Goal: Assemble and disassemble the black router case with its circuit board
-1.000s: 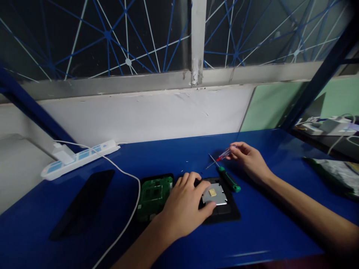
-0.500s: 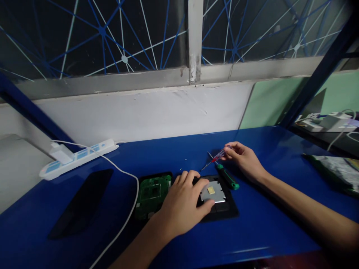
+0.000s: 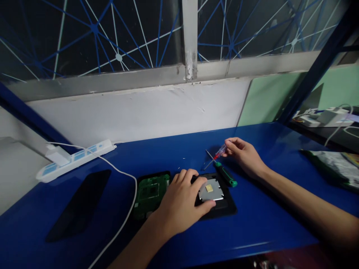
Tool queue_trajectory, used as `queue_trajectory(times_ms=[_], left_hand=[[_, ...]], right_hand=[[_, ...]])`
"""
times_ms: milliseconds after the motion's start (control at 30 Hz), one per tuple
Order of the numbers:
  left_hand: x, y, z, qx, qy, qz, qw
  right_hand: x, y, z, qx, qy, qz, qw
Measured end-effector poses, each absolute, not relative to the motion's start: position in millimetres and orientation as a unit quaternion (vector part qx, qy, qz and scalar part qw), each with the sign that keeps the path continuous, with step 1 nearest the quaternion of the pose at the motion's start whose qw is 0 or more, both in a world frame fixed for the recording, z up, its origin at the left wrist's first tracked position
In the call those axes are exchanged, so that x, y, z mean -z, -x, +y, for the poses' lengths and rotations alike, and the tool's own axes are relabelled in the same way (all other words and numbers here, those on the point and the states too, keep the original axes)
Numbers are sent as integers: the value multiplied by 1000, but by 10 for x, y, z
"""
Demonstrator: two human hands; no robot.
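A black device lies opened on the blue table, with a green circuit board (image 3: 150,191) in its left part and a metal plate (image 3: 215,191) bearing a small yellowish pad on the right. My left hand (image 3: 185,201) rests over the middle, fingers apart, thumb and index finger on either side of the plate. It hides the device's centre. My right hand (image 3: 242,153) pinches the clear handle of a small screwdriver (image 3: 215,157) with a red collar. Its shaft slants down to the table just behind the device. It crosses above a green-and-black screwdriver (image 3: 226,175) lying there.
A dark flat panel (image 3: 80,205) lies at left. Behind it are a white power strip (image 3: 75,160) with a charger and a white cable (image 3: 123,222) trailing forward. Tiny light bits (image 3: 184,158) lie behind the device. A silvery-green bag (image 3: 333,166) sits at right.
The view has shifted slightly. My right hand has tilted the small screwdriver a little, its tip staying near the table behind the device. My left hand stays on the device.
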State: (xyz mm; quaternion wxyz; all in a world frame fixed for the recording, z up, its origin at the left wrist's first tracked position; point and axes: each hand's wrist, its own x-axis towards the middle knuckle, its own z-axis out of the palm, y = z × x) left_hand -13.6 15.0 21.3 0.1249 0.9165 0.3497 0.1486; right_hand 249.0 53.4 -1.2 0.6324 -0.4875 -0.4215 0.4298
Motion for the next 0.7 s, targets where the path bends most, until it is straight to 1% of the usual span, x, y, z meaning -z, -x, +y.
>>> queue_trajectory(times_ms=[167,400,567,700], left_hand=[[-211,145,164,-139,-919,348,125],[-358,42,188,-111,-926,340,121],[-310,-135,255,-156,-911,361,120],[-228,-211,255,-195,-916,339,92]], right_hand=[[-28,-2500,531,-437,476,-403,648],[-64,-2504,530,-453,473,-389,648],[-58,-2504,537,-448,484,-402,635],[-49,-2488,544,-440,490,-423,623]])
